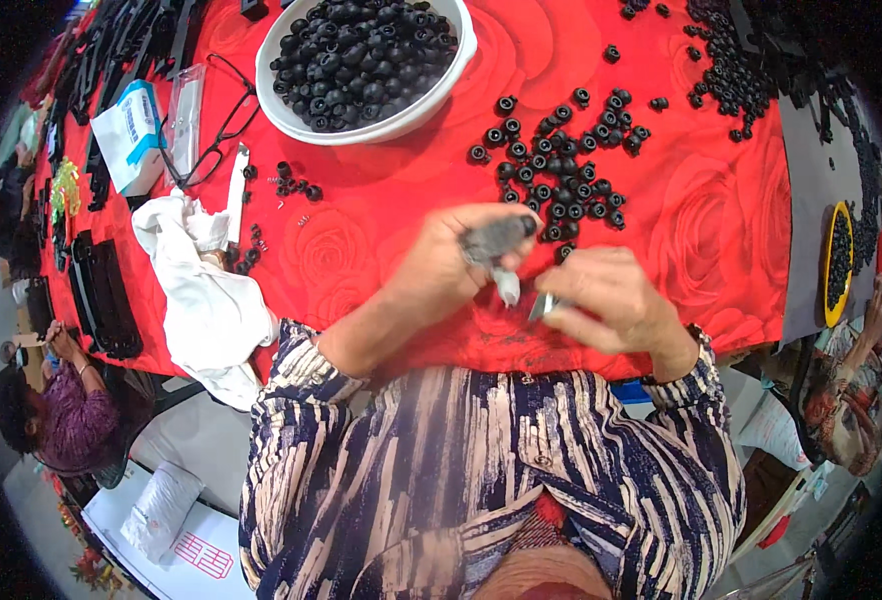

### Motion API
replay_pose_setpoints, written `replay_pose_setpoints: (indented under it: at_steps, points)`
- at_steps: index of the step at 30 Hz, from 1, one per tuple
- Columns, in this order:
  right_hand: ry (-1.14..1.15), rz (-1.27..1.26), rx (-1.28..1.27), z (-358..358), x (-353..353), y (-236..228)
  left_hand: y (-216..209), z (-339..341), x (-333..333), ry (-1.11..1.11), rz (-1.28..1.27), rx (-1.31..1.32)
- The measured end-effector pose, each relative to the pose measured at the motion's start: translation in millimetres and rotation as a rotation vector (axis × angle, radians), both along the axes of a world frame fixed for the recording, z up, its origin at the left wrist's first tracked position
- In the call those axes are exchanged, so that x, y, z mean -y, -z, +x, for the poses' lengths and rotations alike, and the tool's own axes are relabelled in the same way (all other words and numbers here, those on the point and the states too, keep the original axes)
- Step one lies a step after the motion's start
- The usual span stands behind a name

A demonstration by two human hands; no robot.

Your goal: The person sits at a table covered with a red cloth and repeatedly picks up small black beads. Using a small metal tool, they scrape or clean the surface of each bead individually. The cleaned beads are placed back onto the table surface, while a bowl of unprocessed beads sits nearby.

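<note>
My left hand (439,262) is closed above the red cloth, pinching a small round black plastic part (529,226). A smeared grey covering (495,241) lies over its fingers, and a whitish tip (507,287) shows below; I cannot tell whether these are finger wraps. Close by on the right, my right hand (609,302) is closed on a short, flat metal blade (539,306) that points toward the left hand. The two hands are apart. Just beyond them, several loose black parts of the same kind (558,180) lie scattered on the cloth.
A white bowl (468,50) heaped with black parts stands at the back. Eyeglasses (204,172), a white-and-blue box (126,140) and a white cloth (206,300) lie on the left. More parts (736,85) and a yellow tray (829,310) are at right. Other people sit at both sides.
</note>
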State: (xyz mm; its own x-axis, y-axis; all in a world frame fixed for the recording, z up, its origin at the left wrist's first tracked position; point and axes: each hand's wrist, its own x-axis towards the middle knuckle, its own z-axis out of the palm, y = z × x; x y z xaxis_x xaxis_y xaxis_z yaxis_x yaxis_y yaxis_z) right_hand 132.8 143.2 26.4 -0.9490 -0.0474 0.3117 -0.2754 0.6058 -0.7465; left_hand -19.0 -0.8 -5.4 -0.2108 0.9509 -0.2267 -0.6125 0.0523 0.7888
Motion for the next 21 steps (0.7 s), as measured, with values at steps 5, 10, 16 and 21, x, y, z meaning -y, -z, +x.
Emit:
replay_pose_setpoints:
  at_steps: [5,10,16,21]
  points:
    - [0.332,-0.226,-0.036,1.3,-6.0,-5.4,-1.1,-1.9,2.2,0.04,0.069,0.426]
    - [0.33,-0.078,-0.163,-5.2,2.3,2.3,6.9,8.2,4.0,0.098,0.053,0.522]
    - [0.297,-0.083,-0.196,-6.0,5.5,8.4,2.9,8.7,3.3,0.166,0.058,0.576]
    - [0.308,-0.03,-0.229,-6.0,7.3,8.9,3.3,15.3,2.2,0.149,-0.035,0.541]
